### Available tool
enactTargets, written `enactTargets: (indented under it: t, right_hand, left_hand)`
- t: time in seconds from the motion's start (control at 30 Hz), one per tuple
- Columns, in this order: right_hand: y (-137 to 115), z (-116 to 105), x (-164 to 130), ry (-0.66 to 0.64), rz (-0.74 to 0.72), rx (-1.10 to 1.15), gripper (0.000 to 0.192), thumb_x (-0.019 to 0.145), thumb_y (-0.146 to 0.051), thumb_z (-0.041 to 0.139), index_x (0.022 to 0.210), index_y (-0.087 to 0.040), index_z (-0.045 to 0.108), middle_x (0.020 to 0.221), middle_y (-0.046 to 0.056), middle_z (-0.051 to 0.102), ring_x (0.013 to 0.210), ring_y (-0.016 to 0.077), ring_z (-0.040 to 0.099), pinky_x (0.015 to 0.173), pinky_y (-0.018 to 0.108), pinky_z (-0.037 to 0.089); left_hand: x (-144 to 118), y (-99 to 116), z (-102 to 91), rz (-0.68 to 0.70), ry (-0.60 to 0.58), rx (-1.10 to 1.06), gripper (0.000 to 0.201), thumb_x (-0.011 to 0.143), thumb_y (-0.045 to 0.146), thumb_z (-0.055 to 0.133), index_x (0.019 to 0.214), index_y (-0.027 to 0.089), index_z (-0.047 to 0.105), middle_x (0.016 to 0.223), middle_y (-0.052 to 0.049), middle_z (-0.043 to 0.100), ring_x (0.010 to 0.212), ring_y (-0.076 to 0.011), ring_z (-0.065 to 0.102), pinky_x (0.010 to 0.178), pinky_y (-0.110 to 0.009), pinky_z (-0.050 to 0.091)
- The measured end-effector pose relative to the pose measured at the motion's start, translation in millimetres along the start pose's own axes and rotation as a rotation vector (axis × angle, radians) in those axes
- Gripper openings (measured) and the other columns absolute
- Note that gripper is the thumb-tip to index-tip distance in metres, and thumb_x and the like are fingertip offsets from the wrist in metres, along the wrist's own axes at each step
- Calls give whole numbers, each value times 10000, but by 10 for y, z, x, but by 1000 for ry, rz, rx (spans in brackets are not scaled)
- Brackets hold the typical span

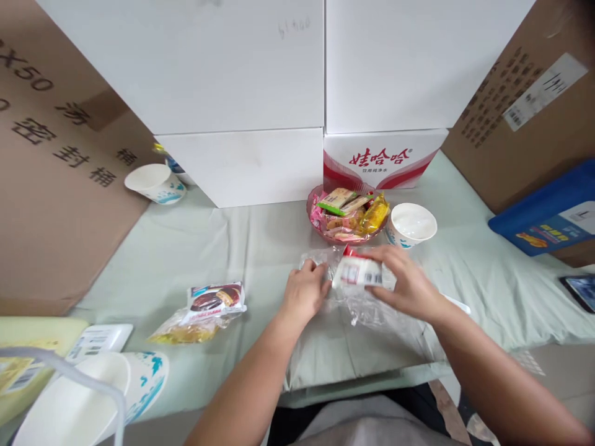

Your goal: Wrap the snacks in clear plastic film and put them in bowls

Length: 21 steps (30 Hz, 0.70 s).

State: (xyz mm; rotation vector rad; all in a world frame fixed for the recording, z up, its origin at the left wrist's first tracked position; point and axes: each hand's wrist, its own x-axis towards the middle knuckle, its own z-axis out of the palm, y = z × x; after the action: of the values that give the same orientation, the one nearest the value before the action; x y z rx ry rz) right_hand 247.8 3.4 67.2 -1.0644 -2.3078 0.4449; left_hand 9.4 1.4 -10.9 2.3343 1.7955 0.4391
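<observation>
My right hand (405,282) grips a small white snack packet (357,271) with a red end and a printed barcode, held over the clear plastic bag (367,308). The fingers of my left hand (303,290) are closed on the crumpled left part of that bag, which lies on the green cloth. Just beyond both hands sits a pink glass bowl (316,228) heaped with wrapped snacks (351,214). Close to my right hand stands a paper cup (413,223) with pale contents I cannot make out.
Off to the left lie a brown-and-white snack packet (217,300) and a clear bag with yellow contents (186,331). Paper cups stand back left (158,184) and front left (144,378). White boxes (242,167) wall the back. A phone (581,291) lies at the right edge.
</observation>
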Motion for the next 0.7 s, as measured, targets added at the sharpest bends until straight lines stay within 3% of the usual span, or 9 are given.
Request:
enactTargets:
  t: [0.1,0.17,0.27,0.4,0.5,0.6,0.7]
  right_hand:
    - [153,-122,325,343,80,-206,506,826,-318,612,1308,-233,486,1185,114,603,1107,319,528,946,508,422]
    - [306,-140,613,433,121,-308,535,846,-356,591,1341,-214,449,1228,132,571,1142,348,486,968,547,388]
    - [582,-60,1048,403,172,-377,558,887,-454,545,1354,-173,426,1235,165,550,1159,381,451,968,601,355]
    - [747,167,1351,204,253,-431,532,894,-530,528,1236,-122,542,1229,207,575,1199,433,436,967,661,315]
    - [559,320,1228,187,189,-492,454,900,-455,554,1212,-125,583,1383,195,499,1343,428,325,1069,647,229]
    - [253,462,825,180,29,-488,356,947,-361,484,1223,-167,599,1433,133,486,1425,339,257,1152,570,176]
    - [69,623,258,9,-102,-411,532,933,-430,502,1387,-153,478,1496,137,419,1455,305,217,1165,521,214]
  left_hand:
    - [5,10,41,10,6,12,294,826,296,656,1117,248,654,970,-98,634,829,-239,642,777,-395,493]
    - [18,29,28,-25,-22,2,305,824,292,663,1123,232,651,994,-104,631,866,-247,641,812,-408,488]
    - [38,71,-28,-73,-84,-12,330,832,294,660,1149,204,643,1049,-116,624,939,-268,634,869,-426,471]
    - [48,104,-77,-90,-125,-16,321,850,301,645,1151,191,647,1070,-120,624,971,-275,634,893,-423,462]
    - [44,97,-77,-92,-110,-21,289,854,301,640,1120,191,660,1052,-115,633,958,-275,637,879,-416,466]
    - [36,85,-84,-102,-89,-31,249,861,290,622,1088,201,669,1037,-109,654,941,-276,642,856,-406,466]
    - [30,88,-118,-125,-82,-52,258,862,273,610,1103,199,664,1032,-112,670,925,-281,650,833,-398,468]
